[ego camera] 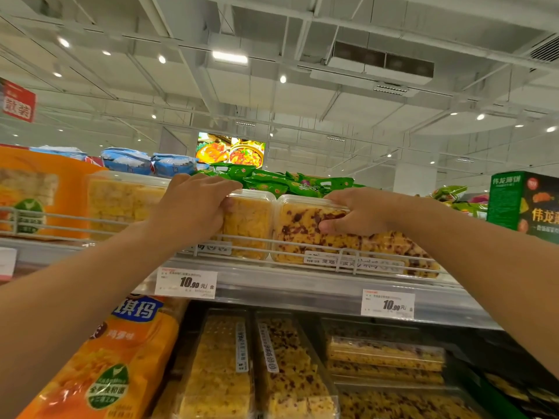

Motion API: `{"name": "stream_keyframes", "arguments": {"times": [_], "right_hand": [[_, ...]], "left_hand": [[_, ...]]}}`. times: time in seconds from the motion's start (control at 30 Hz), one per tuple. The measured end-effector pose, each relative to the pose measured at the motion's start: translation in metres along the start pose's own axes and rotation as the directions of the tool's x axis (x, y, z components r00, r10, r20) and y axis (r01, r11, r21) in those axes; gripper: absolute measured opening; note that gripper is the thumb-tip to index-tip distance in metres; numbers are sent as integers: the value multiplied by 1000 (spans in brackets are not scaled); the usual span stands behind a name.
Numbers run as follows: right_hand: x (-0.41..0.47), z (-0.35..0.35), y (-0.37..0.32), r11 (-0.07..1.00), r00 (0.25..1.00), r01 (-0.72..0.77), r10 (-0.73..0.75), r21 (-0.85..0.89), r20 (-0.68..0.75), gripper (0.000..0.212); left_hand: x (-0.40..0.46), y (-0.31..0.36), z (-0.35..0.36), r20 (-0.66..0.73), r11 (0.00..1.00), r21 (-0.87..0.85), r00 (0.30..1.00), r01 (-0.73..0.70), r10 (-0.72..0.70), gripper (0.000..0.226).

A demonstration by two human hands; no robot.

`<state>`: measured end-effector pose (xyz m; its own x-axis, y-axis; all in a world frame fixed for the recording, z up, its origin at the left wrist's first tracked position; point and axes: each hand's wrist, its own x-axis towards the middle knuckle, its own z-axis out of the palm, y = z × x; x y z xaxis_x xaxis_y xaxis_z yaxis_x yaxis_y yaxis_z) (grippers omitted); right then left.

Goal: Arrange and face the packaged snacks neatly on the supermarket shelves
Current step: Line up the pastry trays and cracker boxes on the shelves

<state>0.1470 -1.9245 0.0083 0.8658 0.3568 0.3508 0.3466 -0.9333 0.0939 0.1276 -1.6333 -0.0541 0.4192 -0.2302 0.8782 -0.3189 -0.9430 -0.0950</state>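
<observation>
Snack boxes, two clear lidded tubs, sit side by side on the top shelf (302, 285) behind its wire rail. The left hand (193, 207) grasps the plain yellow box (251, 225); the right hand (360, 211) grasps the berry-speckled box (302, 234). They look light, thin-walled and slippery, so holding the top corners, thumb on the front, seems safest.

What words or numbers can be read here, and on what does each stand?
"10.90 元": left price tag and right price tag.
"琪玛": orange bag.
"伟龙": green box.
"散装": red sign.
Labels on clear boxes: too blurred.
</observation>
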Motion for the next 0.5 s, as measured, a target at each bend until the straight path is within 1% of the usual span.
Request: {"name": "stream_keyframes", "arguments": {"times": [0.13, 0.2, 0.23, 0.3, 0.33, 0.43, 0.5], "right_hand": [[1, 1, -1, 1000, 1000, -20, 20, -9, -4, 78], [0, 2, 0, 1000, 1000, -14, 14, -5, -11, 76], [-1, 3, 0, 1000, 1000, -8, 7, -6, -17, 76], [-1, 4, 1, 1000, 999, -5, 4, -21, -38, 79], [-1, 4, 1, 999, 999, -8, 7, -31, -49, 81], [-2, 6, 1, 998, 998, -13, 10, -53, -62, 86], [-5, 5, 0, 998, 998, -5, 2, -57, -60, 85]], "left_hand": [[-3, 1, 0, 40, 999, 47, 999, -9, 7, 44], [-9, 8, 0, 3, 995, 82, 998, -56, 56, 47], [-15, 14, 1, -41, 992, 94, 995, -83, 87, 47], [-28, 32, 8, -125, 990, 82, 984, -117, 127, 48], [-35, 42, 14, -141, 989, 76, 980, -130, 140, 50], [-53, 62, 39, -128, 980, 101, 975, -169, 181, 54], [-61, 66, 53, -134, 972, 156, 971, -175, 197, 55]]}}
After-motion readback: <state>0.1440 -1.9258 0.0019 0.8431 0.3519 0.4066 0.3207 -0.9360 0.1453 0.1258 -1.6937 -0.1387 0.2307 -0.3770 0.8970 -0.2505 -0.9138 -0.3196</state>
